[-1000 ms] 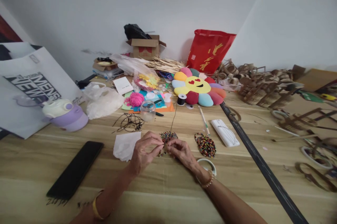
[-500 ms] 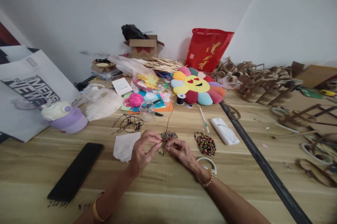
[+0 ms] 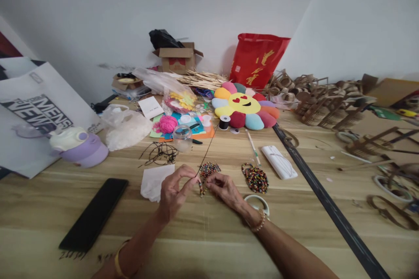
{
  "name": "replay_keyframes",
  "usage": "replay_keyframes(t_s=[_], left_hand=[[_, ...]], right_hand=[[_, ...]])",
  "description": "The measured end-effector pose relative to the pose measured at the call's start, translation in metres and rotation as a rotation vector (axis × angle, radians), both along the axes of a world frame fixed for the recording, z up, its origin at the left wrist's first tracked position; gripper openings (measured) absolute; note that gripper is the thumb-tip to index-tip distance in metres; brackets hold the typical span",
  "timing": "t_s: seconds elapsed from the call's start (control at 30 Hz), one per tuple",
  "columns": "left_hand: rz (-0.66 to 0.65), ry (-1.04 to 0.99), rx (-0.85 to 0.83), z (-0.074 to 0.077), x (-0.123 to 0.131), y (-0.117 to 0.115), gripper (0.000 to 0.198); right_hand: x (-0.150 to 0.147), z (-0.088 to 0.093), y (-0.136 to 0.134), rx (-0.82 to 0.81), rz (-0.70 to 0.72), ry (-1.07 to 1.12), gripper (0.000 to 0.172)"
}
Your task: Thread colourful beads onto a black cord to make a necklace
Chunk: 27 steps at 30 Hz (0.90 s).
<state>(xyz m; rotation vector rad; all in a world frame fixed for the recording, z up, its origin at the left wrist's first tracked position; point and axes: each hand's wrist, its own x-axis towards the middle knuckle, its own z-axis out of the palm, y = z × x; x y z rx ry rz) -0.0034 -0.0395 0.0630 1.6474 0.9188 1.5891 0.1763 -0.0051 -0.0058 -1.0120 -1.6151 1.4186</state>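
Between thumb and forefinger, my left hand [image 3: 175, 187] pinches a thin black cord [image 3: 207, 152] that runs up to a black spool [image 3: 224, 122]. A short string of small coloured beads [image 3: 201, 189] hangs from the cord just below those fingertips. My right hand [image 3: 225, 189] is closed in a pinch beside the strung beads; what its fingertips hold, if anything, is too small to make out. Just beyond both hands lies a pile of loose multicoloured beads [image 3: 210, 168]. A coiled heap of strung beads [image 3: 256, 178] rests to the right.
Left of my hands are a white paper [image 3: 157, 181] and a black phone [image 3: 94, 213]. A tape roll [image 3: 258, 202] lies near my right wrist, with a white power bank [image 3: 279, 163] beyond. Farther back are a clear jar [image 3: 182, 139], tangled black cord [image 3: 160, 153] and a flower cushion [image 3: 245, 105].
My left hand has shifted slightly left and down, drawing the cord into a straighter slant. The strung beads now hang close under its fingertips. My right hand has barely moved.
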Motion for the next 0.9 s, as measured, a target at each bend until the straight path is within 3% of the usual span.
replay_keyframes(t_s=[0.4,0.9], left_hand=[[0.063,0.034,-0.157,-0.0047,0.0014,-0.0013,0.009],[0.118,0.102,-0.212,-0.008,0.004,0.0006,0.013]], right_hand=[[-0.0003,0.0038,-0.0005,-0.031,-0.014,0.03,0.029],[0.0001,0.009,-0.0006,-0.062,0.014,0.06,0.034]])
